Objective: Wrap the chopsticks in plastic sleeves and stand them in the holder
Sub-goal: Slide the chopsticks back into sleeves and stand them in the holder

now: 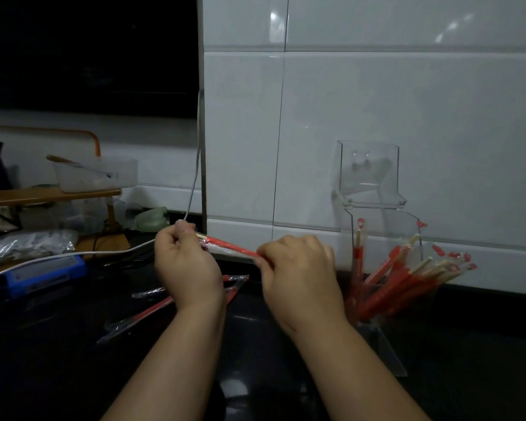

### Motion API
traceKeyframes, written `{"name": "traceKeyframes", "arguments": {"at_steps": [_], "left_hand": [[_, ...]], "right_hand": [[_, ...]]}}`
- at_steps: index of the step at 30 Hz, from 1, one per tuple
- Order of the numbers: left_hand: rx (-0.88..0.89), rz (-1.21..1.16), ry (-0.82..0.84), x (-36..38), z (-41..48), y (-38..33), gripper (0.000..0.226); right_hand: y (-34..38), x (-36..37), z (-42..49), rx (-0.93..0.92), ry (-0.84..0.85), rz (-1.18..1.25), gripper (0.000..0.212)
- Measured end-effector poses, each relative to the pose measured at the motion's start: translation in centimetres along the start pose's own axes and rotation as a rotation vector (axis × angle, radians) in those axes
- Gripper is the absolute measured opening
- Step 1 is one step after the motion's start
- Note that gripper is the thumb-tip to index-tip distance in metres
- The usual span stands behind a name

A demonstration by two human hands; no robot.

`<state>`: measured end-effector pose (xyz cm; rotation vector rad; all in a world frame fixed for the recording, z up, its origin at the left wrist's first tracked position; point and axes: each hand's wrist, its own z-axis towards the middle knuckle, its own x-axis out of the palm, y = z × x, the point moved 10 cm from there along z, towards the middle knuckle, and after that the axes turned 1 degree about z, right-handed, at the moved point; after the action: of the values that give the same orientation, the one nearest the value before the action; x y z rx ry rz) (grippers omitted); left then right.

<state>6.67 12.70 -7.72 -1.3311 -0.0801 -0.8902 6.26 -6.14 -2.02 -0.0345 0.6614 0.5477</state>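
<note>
While left hand pinches pale wooden chopstick end, right hand grips glossy red plastic sleeve spanning between; clear rigid holder just right, wrapped pairs inside.

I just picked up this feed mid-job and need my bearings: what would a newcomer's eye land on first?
Centre frame, the left hand and right hand pinch the ends of red-sleeved chopsticks above the dark counter. At right, against the white tiles, a clear holder holds many red wrapped chopsticks. More red sleeves lie on the counter below the left hand.
</note>
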Motion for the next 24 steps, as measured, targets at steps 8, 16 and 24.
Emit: {"name": "traceKeyframes", "arguments": {"at_steps": [8,16,24], "left_hand": [[0.008,-0.092,0.24,2.8,-1.4,-0.9,0.03],[-0.231,0.289,0.445,4.4,-1.8,4.1,0.009],[-0.313,0.555,0.682,5.6,-3.1,7.2,0.008]], "right_hand": [[-0.7,0.3,0.0,0.095,0.106,0.25,0.018],[-1.3,-3.7,0.1,0.142,-0.165,0.344,0.014],[-1.3,-8.6,-0.5,0.066,-0.519,0.467,0.023]]}}
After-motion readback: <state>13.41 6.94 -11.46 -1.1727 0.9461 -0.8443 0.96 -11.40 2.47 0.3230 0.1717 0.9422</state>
